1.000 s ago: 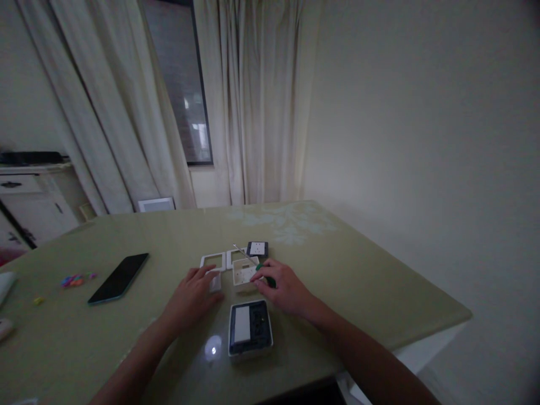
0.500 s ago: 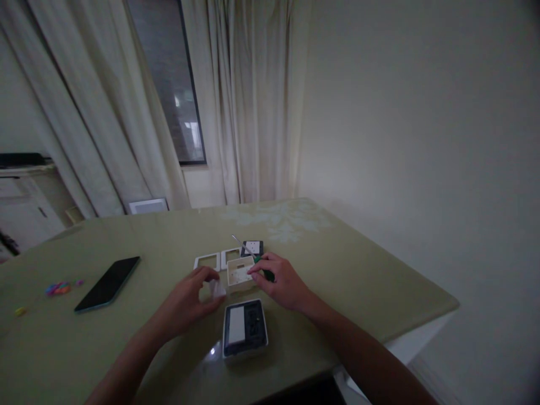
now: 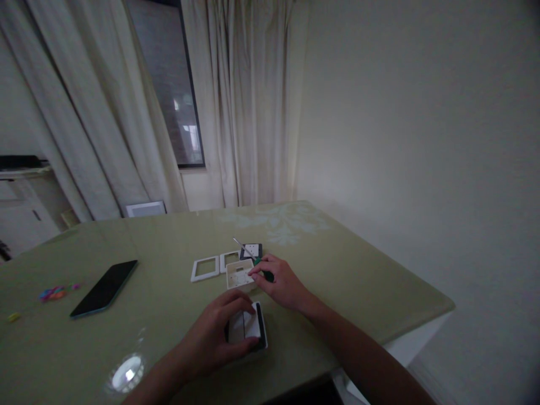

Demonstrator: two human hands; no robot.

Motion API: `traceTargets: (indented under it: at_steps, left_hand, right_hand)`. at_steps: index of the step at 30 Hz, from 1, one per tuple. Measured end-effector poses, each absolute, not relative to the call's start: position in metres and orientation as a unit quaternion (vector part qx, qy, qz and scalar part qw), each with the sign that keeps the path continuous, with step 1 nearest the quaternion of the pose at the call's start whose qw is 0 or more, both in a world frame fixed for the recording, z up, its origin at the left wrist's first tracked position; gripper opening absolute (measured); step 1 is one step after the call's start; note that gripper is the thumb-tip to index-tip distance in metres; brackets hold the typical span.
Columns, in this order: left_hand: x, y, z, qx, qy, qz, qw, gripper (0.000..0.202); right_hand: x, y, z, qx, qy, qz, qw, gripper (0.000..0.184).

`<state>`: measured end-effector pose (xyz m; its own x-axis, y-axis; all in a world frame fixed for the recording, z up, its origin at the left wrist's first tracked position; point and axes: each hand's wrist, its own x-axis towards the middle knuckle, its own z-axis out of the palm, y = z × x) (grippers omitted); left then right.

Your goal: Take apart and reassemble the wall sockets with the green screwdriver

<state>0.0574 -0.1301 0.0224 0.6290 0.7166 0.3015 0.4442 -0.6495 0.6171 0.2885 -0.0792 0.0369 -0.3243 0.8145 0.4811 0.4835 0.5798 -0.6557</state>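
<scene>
My left hand (image 3: 223, 329) is over a dark-framed wall switch (image 3: 263, 332) seated in a white box near the table's front edge. Thumb and fingers pinch a white switch rocker plate (image 3: 252, 325) on the switch's right half, beside another white plate (image 3: 236, 329) on the left half. In my right hand (image 3: 280, 281) is a screwdriver (image 3: 244, 247) with a green handle, its shaft pointing up and left. My right fingertips are at the edge of an open white back box (image 3: 238, 277); small pieces inside are too small to make out.
Behind the back box lie two white frames (image 3: 205, 277) (image 3: 223, 263) and a socket panel (image 3: 252, 251). A dark tablet (image 3: 105, 288) and colourful small pieces (image 3: 54, 293) are on the left. The table (image 3: 358, 281) meets a wall on the right.
My left hand has moved right and toward me, carrying the white rocker plate onto the switch's right half, where dark mechanism showed before. My right hand stays with the screwdriver.
</scene>
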Motion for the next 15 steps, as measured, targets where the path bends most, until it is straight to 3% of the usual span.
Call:
traceTargets:
  at_steps: [10,15]
  left_hand:
    - [0.0560,-0.1294,0.0201,0.870,0.323,0.278,0.249,0.024]
    - [0.0554,-0.1328,0.0212,0.872,0.336,0.275,0.228,0.020]
  right_hand:
    - [0.2885,-0.0732,0.0333,-0.400,-0.790,0.218,0.410,0.014]
    - [0.2924,-0.0816,0.0355,-0.397,-0.813,0.216,0.368,0.015]
